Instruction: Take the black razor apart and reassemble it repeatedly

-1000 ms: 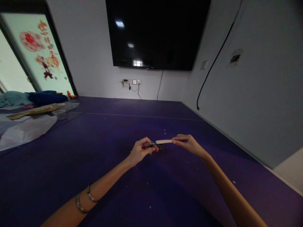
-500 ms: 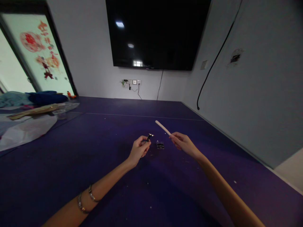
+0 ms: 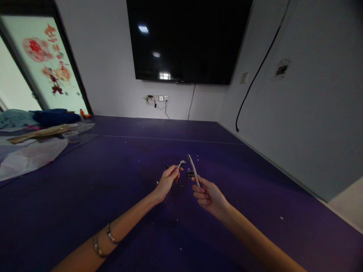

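Head view: the left hand (image 3: 167, 180) is closed around a small razor-like tool (image 3: 182, 162), its shiny head poking up and right from that grip. The right hand (image 3: 209, 195) holds a thin pale brush (image 3: 193, 165) by its low end. The brush's long way leans up and a bit left, its tip near the shiny head, not touching. A small dark case (image 3: 190, 174) lies just past the right fingertips, nearer that hand.
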Demonstrator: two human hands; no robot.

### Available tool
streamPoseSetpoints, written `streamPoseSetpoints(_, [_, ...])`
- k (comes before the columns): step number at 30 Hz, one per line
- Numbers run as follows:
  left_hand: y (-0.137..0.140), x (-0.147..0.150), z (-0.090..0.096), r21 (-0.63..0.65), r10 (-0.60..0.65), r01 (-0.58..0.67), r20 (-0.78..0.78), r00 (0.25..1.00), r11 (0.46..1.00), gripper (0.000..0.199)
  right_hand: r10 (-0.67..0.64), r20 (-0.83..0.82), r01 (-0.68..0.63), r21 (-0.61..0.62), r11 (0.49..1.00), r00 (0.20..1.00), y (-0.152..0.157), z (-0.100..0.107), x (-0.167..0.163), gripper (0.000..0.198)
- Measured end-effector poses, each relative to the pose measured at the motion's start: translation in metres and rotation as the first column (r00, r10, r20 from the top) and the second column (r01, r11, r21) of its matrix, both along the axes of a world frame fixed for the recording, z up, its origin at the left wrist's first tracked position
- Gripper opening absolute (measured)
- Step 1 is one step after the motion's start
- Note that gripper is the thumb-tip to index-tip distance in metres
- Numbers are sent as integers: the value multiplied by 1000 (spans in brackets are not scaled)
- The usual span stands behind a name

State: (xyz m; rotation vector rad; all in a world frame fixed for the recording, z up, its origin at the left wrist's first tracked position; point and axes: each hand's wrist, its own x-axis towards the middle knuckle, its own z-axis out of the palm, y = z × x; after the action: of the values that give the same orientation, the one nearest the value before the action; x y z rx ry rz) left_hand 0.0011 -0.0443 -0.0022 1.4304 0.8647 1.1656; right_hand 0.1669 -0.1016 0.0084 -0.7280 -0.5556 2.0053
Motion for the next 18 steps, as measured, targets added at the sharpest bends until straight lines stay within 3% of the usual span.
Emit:
streamPoseSetpoints(13, [6,-2,-6,119,32,-19,-104,994,993,19,-35,26,34,9,999,999,-40,-7,-15,23])
streamPoseSetpoints(18, [6,-1,-7,131,-2,19,-128,992,991,18,-79,25,79,22,997,997,-40,-5,-17,23])
